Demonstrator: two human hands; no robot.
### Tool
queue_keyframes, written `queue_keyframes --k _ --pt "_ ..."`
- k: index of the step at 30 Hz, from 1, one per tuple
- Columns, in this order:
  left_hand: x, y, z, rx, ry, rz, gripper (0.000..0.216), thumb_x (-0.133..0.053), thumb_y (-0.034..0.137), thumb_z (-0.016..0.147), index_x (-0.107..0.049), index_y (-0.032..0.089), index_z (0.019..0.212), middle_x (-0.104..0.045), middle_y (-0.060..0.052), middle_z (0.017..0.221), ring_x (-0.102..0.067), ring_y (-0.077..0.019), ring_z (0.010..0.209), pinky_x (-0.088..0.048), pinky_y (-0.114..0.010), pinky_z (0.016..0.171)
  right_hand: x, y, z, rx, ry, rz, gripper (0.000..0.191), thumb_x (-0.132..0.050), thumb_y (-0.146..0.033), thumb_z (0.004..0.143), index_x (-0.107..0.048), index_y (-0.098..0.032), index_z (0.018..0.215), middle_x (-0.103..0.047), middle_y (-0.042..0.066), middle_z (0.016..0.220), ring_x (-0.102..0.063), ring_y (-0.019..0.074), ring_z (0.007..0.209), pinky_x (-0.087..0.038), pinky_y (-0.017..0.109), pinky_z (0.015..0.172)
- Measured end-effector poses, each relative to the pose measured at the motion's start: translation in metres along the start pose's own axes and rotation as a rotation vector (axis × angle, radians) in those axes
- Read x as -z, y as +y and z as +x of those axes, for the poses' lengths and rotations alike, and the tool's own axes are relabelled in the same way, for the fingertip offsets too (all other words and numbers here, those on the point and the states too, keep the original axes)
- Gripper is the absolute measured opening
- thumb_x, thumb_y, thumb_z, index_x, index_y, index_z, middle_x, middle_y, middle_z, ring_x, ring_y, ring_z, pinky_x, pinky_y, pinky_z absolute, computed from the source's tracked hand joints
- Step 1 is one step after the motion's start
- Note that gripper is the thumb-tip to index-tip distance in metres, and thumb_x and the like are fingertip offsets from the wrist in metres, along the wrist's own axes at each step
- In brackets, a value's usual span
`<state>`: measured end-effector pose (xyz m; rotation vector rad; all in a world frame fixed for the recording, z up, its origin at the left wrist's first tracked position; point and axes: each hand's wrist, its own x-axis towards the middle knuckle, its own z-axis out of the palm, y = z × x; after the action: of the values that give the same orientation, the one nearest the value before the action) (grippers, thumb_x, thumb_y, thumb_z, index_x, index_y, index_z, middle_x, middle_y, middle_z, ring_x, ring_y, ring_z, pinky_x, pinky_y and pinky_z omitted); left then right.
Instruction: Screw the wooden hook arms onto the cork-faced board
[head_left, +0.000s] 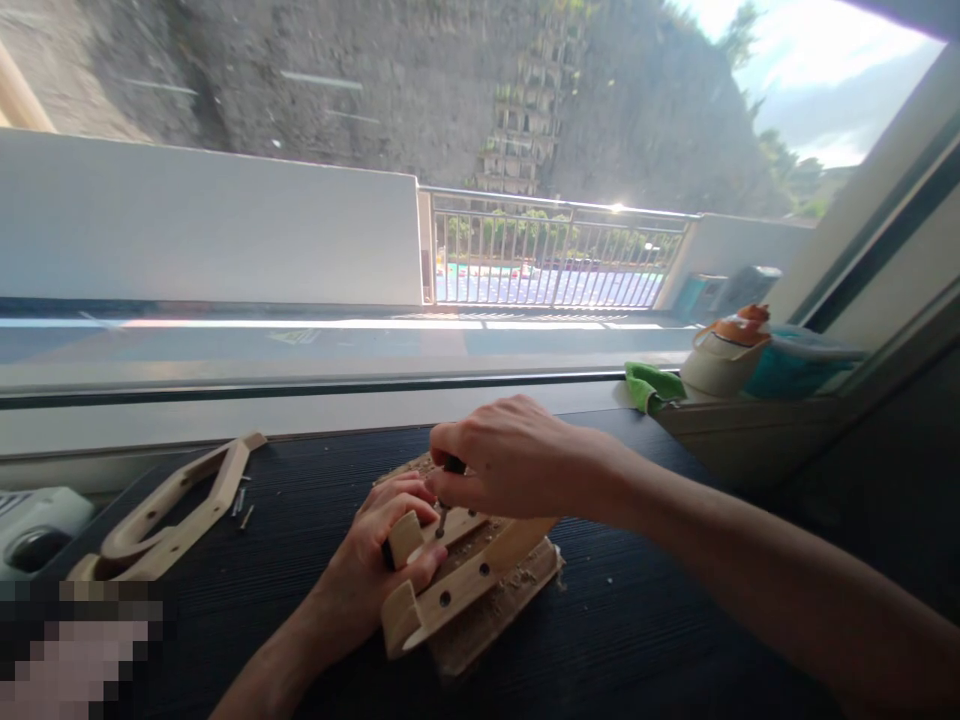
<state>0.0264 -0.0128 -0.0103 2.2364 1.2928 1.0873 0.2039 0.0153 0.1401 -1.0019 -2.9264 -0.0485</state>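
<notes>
My right hand (502, 455) is closed around the dark handle of a screwdriver (442, 515). Its thin shaft points down to a hole in a pale wooden frame (469, 595). Fingers of my left hand (390, 540) wrap round the near left end of that frame, thumb and fingertips beside the shaft. The frame has curved ends and several dark holes along its bars. Under it lies a rough wooden board (495, 625) strewn with shavings. My right hand hides the frame's far end, and whether a screw sits under the tip cannot be seen.
On the dark table (622, 640), a second wooden frame (176, 500) lies at left beside several loose screws (241, 505). A green cloth (652, 385), a beige container with an orange top (724, 355) and a teal tub (802, 360) stand right, by the window.
</notes>
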Motion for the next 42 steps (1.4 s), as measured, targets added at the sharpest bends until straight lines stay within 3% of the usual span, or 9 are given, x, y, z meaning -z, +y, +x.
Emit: queue_keyframes --k 7,13,19,23,26,30,37,42 --pt "0.003 0.006 0.000 0.045 -0.016 0.022 0.013 -0.062 0.027 0.072 -0.061 0.021 0.084 -0.061 -0.008 0.108 -0.052 -0.0278 0.109 -0.047 -0.046 0.093 0.005 -0.002 0.000 0.179 -0.127 0.057 0.020 -0.047 -0.020 0.087 -0.064 -0.015 0.078 -0.066 0.005 0.075 -0.053 0.0121 0.065 -0.026 0.026 0.055" --pt "0.001 0.001 0.000 0.048 -0.016 0.010 0.014 -0.061 0.029 0.073 -0.061 0.021 0.085 -0.058 -0.009 0.114 -0.049 -0.0280 0.115 -0.043 -0.047 0.098 -0.009 0.002 -0.001 0.087 -0.031 0.104 0.025 -0.044 -0.032 0.089 -0.062 -0.016 0.083 -0.066 0.004 0.073 -0.056 0.0141 0.064 -0.025 0.027 0.052" --pt "0.000 0.002 0.001 0.061 -0.003 0.020 0.017 -0.061 0.029 0.072 -0.063 0.020 0.086 -0.061 -0.009 0.110 -0.053 -0.0288 0.110 -0.047 -0.045 0.093 -0.003 -0.011 0.000 -0.026 -0.053 -0.011 0.036 -0.038 -0.037 0.093 -0.063 -0.011 0.085 -0.066 0.011 0.070 -0.061 0.0184 0.065 -0.033 0.027 0.054" --pt "0.002 0.007 0.003 0.050 0.008 0.009 0.018 -0.061 0.030 0.071 -0.063 0.020 0.086 -0.061 -0.009 0.108 -0.054 -0.0287 0.108 -0.048 -0.045 0.090 0.010 -0.014 -0.003 0.034 -0.068 -0.037 0.028 -0.046 -0.036 0.087 -0.063 -0.014 0.087 -0.067 0.009 0.074 -0.059 0.0169 0.065 -0.031 0.026 0.054" --pt "0.004 0.010 0.003 0.055 -0.019 0.020 0.017 -0.060 0.031 0.073 -0.062 0.020 0.085 -0.061 -0.008 0.105 -0.053 -0.0280 0.109 -0.046 -0.045 0.093 0.018 -0.012 -0.004 0.127 -0.105 -0.017 0.017 -0.049 -0.026 0.085 -0.063 -0.016 0.084 -0.068 0.006 0.078 -0.057 0.0140 0.065 -0.027 0.026 0.052" --pt "0.004 0.008 0.002 0.070 -0.038 0.035 0.015 -0.060 0.031 0.073 -0.061 0.020 0.084 -0.060 -0.008 0.104 -0.051 -0.0273 0.110 -0.045 -0.044 0.095 0.014 -0.008 -0.001 0.157 -0.187 0.033 0.017 -0.047 -0.016 0.085 -0.063 -0.016 0.080 -0.067 0.005 0.081 -0.055 0.0124 0.068 -0.027 0.026 0.054" --pt "0.002 0.002 0.000 0.028 -0.032 0.004 0.012 -0.061 0.028 0.074 -0.060 0.023 0.085 -0.060 -0.006 0.109 -0.048 -0.0252 0.113 -0.041 -0.045 0.098 -0.010 0.000 -0.002 0.030 -0.006 0.093 0.029 -0.039 -0.032 0.090 -0.061 -0.014 0.087 -0.067 0.007 0.075 -0.057 0.0155 0.064 -0.027 0.027 0.051" --pt "0.001 0.001 -0.001 0.035 -0.007 0.022 0.013 -0.062 0.029 0.074 -0.061 0.023 0.085 -0.060 -0.006 0.108 -0.050 -0.0255 0.113 -0.044 -0.044 0.096 -0.005 0.000 0.000 -0.014 -0.008 0.000 0.034 -0.038 -0.037 0.090 -0.063 -0.014 0.083 -0.067 0.009 0.072 -0.056 0.0163 0.061 -0.026 0.027 0.051"
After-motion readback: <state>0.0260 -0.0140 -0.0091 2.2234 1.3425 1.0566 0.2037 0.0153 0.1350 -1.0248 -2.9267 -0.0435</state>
